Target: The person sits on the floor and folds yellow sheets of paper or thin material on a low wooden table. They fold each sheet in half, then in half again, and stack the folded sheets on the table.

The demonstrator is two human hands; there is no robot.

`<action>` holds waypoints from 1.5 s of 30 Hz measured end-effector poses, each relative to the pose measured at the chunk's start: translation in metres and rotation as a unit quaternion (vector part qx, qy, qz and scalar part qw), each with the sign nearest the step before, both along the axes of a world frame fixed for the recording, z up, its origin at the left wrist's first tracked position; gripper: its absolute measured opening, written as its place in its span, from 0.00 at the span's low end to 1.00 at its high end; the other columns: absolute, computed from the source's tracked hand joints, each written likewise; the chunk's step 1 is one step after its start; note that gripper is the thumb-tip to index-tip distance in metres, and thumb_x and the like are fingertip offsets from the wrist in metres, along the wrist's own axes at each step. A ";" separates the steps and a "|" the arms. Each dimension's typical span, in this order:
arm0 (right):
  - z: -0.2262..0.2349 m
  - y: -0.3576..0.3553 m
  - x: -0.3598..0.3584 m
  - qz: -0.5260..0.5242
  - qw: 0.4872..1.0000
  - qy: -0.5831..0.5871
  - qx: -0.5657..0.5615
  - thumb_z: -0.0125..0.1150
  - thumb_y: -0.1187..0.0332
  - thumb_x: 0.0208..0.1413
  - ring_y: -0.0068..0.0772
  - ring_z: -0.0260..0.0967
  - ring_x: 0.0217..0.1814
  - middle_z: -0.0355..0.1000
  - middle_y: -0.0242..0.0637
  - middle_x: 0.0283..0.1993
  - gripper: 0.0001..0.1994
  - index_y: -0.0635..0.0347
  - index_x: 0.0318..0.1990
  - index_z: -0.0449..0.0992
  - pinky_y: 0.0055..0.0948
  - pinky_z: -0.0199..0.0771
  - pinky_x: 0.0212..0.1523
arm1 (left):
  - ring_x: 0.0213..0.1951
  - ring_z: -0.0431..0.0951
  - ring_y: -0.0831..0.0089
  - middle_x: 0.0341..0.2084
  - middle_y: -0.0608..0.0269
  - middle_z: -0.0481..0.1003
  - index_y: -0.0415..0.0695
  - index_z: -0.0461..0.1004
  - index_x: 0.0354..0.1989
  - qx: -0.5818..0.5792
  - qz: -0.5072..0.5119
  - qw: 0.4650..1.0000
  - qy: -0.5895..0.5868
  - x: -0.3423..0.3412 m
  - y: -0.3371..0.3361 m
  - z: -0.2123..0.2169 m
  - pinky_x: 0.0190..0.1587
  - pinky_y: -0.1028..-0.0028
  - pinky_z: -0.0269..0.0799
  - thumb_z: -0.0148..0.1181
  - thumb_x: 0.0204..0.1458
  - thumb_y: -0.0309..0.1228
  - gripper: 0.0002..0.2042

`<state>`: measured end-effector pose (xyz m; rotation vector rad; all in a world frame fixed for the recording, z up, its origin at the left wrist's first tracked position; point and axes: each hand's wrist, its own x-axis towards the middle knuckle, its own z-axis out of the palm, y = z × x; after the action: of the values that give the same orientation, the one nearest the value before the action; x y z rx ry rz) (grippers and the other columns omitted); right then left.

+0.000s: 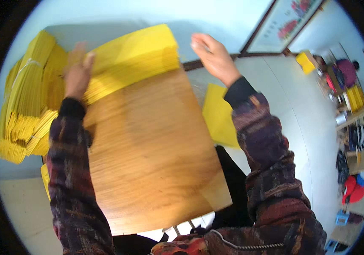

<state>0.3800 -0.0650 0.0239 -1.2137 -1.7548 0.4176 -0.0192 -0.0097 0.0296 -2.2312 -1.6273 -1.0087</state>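
A thick stack of yellow paper pieces (pixel 133 51) lies fanned along the far edge of the wooden table (pixel 148 148); whether they are sheets or envelopes is unclear. At the stack's left end is my left hand (pixel 78 74), slightly blurred, with fingers stretched upward and thumb apart. My right hand (pixel 217 59) hovers beyond the stack's right end, apart from it. Its fingers are loosely bent and nothing shows in them. Left of my left hand stand tall bundles of the same yellow paper (pixel 29 93), tied with a pale band (pixel 30 62).
A large yellow piece (pixel 219 117) is down beside the table's right edge. A pale wall (pixel 118 12) rises behind the table. Along the far right stand shelves (pixel 358 114) with clothing, boxes and a red item (pixel 354 189). A framed flower picture (pixel 282 25) leans into view.
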 end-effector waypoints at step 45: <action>-0.160 -0.485 -0.108 0.397 0.785 -0.341 -0.332 0.56 0.59 0.55 0.54 0.74 0.45 0.75 0.50 0.42 0.14 0.58 0.43 0.77 0.45 0.72 0.48 | 0.50 0.75 0.51 0.47 0.50 0.76 0.42 0.73 0.50 -0.341 -0.109 0.924 -0.131 0.051 -0.573 -0.066 0.53 0.60 0.71 0.64 0.50 0.31 0.19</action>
<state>0.2724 -0.5497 -0.1357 -1.0702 -2.9072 1.3076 0.0318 -0.5828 -0.0362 -2.8733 -2.1399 -0.9123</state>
